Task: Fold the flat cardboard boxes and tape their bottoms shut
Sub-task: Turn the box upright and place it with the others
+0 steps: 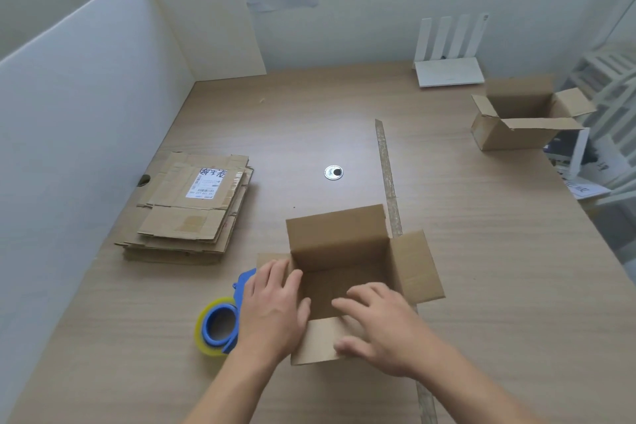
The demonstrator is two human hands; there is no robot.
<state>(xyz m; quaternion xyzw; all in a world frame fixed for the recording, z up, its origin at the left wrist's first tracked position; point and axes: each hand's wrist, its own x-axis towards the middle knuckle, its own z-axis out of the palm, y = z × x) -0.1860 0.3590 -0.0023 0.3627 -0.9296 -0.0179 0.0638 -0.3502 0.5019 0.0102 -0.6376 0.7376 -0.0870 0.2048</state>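
Now left hand (275, 306) and right hand (382, 327) are resting flat-fingered, gripping nothing, on the open box (337, 244) sitting on the wood-grain table (499, 251) by a white partition (86, 113).

The single head-worn camera is looking forward and down from close above the pale wood-grain worktop (499, 268), facing the white wall (371, 21).

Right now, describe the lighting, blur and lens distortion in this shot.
Head view: soft, even light with faint shadows; a pale sheen on the table around the metal grommet; wide-angle bending of the white partition; the right hand at the open box is slightly blurred.
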